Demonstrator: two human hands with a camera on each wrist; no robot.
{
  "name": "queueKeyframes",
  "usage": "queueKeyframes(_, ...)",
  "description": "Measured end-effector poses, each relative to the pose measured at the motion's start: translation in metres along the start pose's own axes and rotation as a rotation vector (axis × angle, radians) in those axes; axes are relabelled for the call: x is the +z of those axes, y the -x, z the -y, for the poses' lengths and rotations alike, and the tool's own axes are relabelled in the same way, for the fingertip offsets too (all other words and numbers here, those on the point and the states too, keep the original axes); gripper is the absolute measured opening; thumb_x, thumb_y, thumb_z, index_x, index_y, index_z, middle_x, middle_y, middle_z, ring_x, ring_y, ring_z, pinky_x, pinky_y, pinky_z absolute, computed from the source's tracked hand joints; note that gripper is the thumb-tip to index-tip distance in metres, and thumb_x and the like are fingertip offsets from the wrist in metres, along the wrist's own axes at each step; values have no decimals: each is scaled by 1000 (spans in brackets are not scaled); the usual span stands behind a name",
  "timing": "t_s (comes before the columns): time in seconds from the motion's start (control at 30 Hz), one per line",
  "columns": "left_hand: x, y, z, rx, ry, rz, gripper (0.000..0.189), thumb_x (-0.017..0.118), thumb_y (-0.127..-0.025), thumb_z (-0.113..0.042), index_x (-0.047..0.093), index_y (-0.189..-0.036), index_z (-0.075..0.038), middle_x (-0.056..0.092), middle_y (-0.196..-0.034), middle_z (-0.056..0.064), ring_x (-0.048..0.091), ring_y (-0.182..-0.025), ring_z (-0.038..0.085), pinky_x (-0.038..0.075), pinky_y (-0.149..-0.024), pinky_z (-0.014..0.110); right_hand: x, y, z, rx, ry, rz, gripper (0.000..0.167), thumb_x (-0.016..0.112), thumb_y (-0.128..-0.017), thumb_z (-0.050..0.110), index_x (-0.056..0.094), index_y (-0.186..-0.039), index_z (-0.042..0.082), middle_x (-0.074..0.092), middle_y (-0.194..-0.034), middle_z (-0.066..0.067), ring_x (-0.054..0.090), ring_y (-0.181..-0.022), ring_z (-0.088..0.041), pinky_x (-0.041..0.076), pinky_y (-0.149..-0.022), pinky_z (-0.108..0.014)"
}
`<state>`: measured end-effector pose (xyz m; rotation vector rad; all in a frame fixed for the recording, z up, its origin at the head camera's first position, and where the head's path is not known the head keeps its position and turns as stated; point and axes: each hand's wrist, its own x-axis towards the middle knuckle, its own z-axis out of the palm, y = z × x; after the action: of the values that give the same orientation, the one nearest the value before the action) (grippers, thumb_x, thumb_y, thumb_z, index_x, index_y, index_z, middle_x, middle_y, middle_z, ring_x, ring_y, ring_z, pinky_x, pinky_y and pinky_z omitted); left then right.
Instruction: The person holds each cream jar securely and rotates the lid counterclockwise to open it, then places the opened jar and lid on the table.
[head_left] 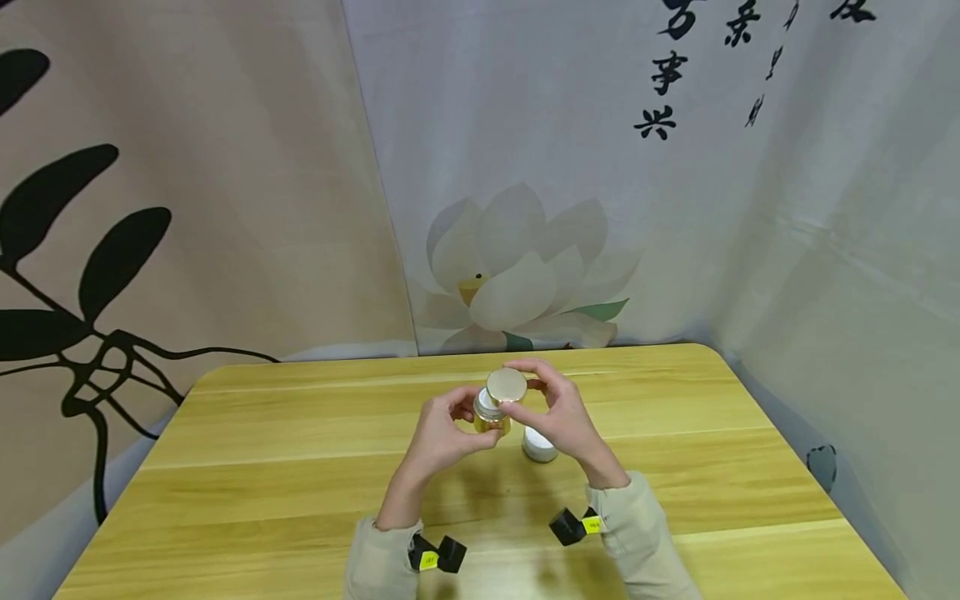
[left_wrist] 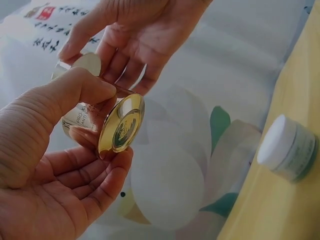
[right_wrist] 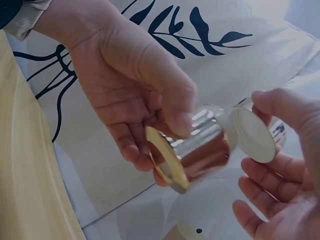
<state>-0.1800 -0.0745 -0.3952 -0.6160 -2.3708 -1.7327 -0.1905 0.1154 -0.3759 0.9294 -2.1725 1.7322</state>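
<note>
My left hand (head_left: 442, 429) grips a small shiny gold jar (head_left: 491, 423) round its side, tilted above the table. The jar's white neck shows at the top, and its gold base (left_wrist: 121, 122) faces the left wrist camera. Between thumb and fingers, my right hand (head_left: 558, 412) holds a round gold lid (head_left: 507, 386) by its edge, right at the jar's mouth. In the right wrist view the lid's pale underside (right_wrist: 256, 136) is turned partly toward the jar. A white-lidded jar (head_left: 539, 446) stands on the table below my right hand.
The wooden table (head_left: 300, 467) has rounded far corners. Behind it hangs a cloth backdrop (head_left: 525, 125) printed with a lotus, dark leaves and writing. Black wrist devices with yellow labels sit at both sleeves (head_left: 637, 533).
</note>
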Motion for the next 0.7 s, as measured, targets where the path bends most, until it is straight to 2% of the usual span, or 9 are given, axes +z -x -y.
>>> queueKeyframes(0.2,-3,3,4,-53,-13,-22,40,80,-65,-4,66,-103,-1,64,-89,4,54,-77,15,49,-70,27,-8,5,-2,-38,-32,-67,44,68,-77,-11,55,-119,-7,56,-114,-21,55,-96,-11,44,-85,-27)
queueKeyframes(0.33,-7,6,7,-86,-19,-41,41,81,-64,-3,66,-102,-2,63,-89,3,54,-77,15,47,-69,24,-17,10,-4,-47,-23,-96,44,67,-76,-13,55,-118,-8,56,-114,-22,56,-97,-9,44,-85,-24)
queueKeyframes(0.37,-8,7,8,-95,-23,-48,42,82,-63,-2,66,-102,-1,63,-89,3,54,-77,15,46,-69,24,-20,12,-4,-39,-18,-101,44,67,-76,-14,55,-118,-8,56,-115,-23,55,-98,-9,44,-85,-23)
queueKeyframes(0.43,-11,10,-1,-119,-34,-54,41,80,-63,1,66,-101,0,63,-89,5,54,-77,17,46,-68,23,-26,16,-3,-28,-8,-111,45,67,-75,-16,55,-117,-9,55,-115,-24,55,-98,-9,43,-86,-22)
queueKeyframes(0.53,-13,12,2,-143,-50,-63,41,80,-63,2,65,-101,1,63,-90,5,54,-78,17,46,-69,24,-36,24,-7,-5,17,-124,45,68,-75,-15,55,-118,-9,55,-116,-24,55,-100,-11,43,-86,-21)
queueKeyframes(0.6,-14,13,6,-149,-66,-62,40,80,-63,2,65,-100,1,63,-90,5,54,-77,18,47,-69,26,-41,29,-13,7,39,-138,47,69,-74,-14,54,-118,-9,54,-117,-23,54,-101,-12,43,-86,-19)
queueKeyframes(0.67,-15,13,21,-144,-67,-63,42,82,-62,0,65,-101,-1,63,-90,4,53,-77,15,48,-70,30,-47,34,-19,21,56,-151,47,71,-73,-13,53,-117,-9,54,-116,-23,53,-101,-13,43,-85,-19)
queueKeyframes(0.7,-16,13,23,-139,-65,-61,42,82,-62,-1,65,-101,-1,63,-90,4,53,-77,15,48,-70,31,-50,36,-20,26,69,-157,47,71,-72,-13,52,-115,-10,54,-115,-23,53,-101,-12,44,-85,-18)
